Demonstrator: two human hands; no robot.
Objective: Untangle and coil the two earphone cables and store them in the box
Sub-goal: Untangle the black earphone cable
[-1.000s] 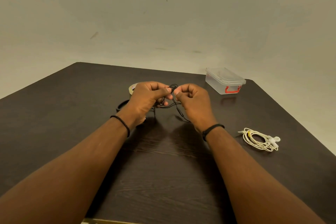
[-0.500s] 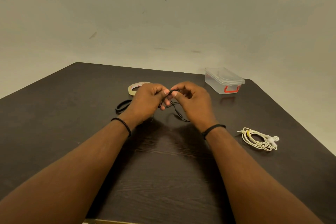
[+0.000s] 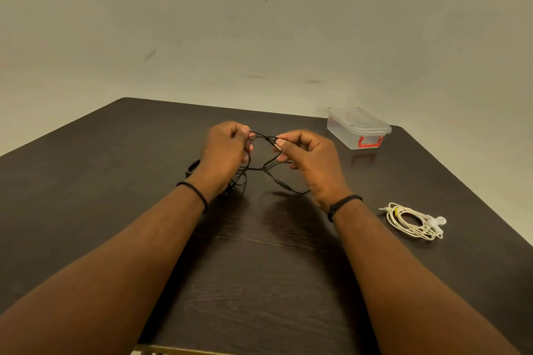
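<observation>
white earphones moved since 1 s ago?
No. The white earphones lie coiled at the same spot near the table's right edge, same offset from the box.

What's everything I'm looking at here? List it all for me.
black earphone cable: one, black, held up between both hands over mid-table
white earphone cable: one, white, coiled on the table at right
box: one, clear with red latch, lid on, far right of table
dark loop: one, black, partly hidden behind left wrist; cannot tell what it is
table: one, dark wood
wristbands: two, black, one per wrist
left hand: grips the black cable
right hand: pinches its plug end
</observation>
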